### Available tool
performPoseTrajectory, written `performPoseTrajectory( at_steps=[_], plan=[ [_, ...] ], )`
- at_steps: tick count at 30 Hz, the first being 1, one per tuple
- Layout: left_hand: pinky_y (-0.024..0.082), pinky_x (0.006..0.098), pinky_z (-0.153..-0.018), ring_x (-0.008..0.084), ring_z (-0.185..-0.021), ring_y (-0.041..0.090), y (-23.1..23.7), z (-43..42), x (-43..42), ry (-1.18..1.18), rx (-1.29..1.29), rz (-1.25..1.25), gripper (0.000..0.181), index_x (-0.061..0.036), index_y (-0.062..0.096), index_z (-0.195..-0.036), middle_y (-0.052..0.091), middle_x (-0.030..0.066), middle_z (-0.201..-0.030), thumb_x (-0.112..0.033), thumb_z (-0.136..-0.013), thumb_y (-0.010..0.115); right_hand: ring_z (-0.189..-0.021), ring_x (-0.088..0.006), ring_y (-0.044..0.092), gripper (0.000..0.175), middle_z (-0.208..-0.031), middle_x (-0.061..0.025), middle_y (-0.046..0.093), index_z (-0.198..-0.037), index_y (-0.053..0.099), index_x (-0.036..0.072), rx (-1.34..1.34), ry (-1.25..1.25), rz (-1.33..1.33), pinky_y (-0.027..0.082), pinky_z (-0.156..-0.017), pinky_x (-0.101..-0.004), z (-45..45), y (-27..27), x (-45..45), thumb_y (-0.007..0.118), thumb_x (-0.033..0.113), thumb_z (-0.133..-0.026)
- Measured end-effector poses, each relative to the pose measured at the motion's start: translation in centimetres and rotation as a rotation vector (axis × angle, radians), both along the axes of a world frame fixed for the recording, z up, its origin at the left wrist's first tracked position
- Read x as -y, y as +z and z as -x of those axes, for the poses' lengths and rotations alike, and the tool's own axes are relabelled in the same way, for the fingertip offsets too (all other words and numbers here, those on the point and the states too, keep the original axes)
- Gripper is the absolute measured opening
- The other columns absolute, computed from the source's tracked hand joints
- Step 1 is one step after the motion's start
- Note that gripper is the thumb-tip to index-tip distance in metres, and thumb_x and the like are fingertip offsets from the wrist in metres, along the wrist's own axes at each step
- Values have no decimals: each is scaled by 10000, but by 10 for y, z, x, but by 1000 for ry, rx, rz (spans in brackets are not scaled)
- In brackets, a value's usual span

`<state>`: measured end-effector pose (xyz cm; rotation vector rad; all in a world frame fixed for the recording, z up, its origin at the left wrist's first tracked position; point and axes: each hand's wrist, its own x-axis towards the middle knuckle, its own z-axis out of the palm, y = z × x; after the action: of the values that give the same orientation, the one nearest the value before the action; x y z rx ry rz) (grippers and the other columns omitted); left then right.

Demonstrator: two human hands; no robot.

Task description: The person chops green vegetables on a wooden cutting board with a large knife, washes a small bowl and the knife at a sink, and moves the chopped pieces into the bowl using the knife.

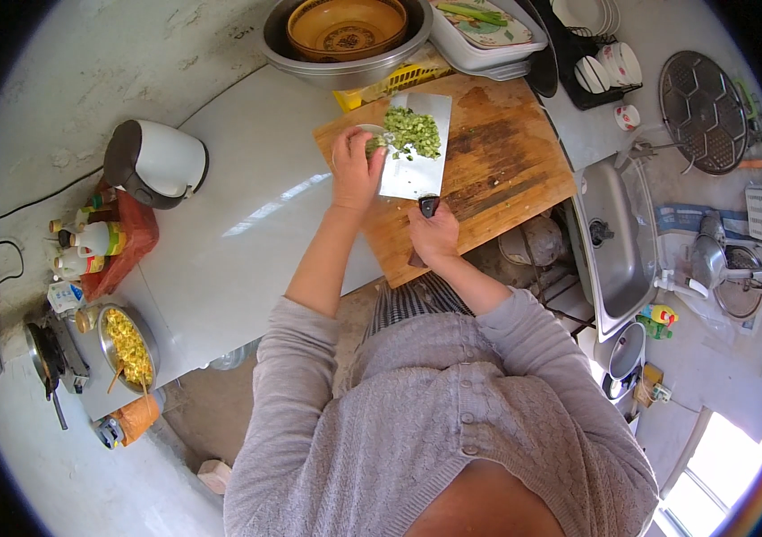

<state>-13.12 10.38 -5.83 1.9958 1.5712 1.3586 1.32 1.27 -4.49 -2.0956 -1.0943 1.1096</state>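
Note:
My right hand (434, 231) grips the dark handle of a broad-bladed cleaver (399, 181), whose blade lies flat over the left part of a wooden cutting board (522, 161). Finely chopped green vegetable (414, 131) is heaped on the blade's far half, with a few bits scattered nearer the handle. At the blade's left edge, my left hand (354, 164) is curled around a small, pale-rimmed bowl (371, 127) with some of the green pieces in it. The fingers cover most of this bowl.
A large metal basin (273, 43) holding a brown bowl stands behind the board. A steel sink (612, 268) lies to the right. Left are a white-and-black appliance (162, 161), bottles in a red bag (136, 235) and a metal bowl of yellow food (129, 349) with chopsticks.

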Motion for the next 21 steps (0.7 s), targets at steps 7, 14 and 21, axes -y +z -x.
performPoseTrajectory(
  at_steps=[7, 14, 21],
  plan=[
    [421, 441, -907, 350, -1051, 526, 34, -12, 5, -20, -16, -66, 287, -68, 569, -1056, 549, 151, -1131, -137, -796, 669, -889, -420, 631, 365, -879, -243, 657, -935, 590, -1, 6, 42, -6, 489, -790, -463, -17, -3, 12, 632, 331, -788],
    [373, 454, -904, 313, -1046, 497, 50, -43, 0, -234, -184, -240, 309, -109, 578, -994, 559, 77, -1063, -233, -752, 724, -863, -447, 623, 357, -849, -269, 645, -927, 578, -17, 113, 182, -21, 489, -772, -503, -3, 25, 24, 623, 310, -791],
    [399, 445, -828, 317, -930, 518, 19, -23, -15, -134, -141, -184, 197, -85, 570, -900, 569, 92, -984, -173, -771, 690, -866, -455, 618, 382, -848, -285, 636, -948, 561, -36, 113, 242, -29, 489, -777, -494, -9, 36, 30, 612, 310, -793]
  ],
)
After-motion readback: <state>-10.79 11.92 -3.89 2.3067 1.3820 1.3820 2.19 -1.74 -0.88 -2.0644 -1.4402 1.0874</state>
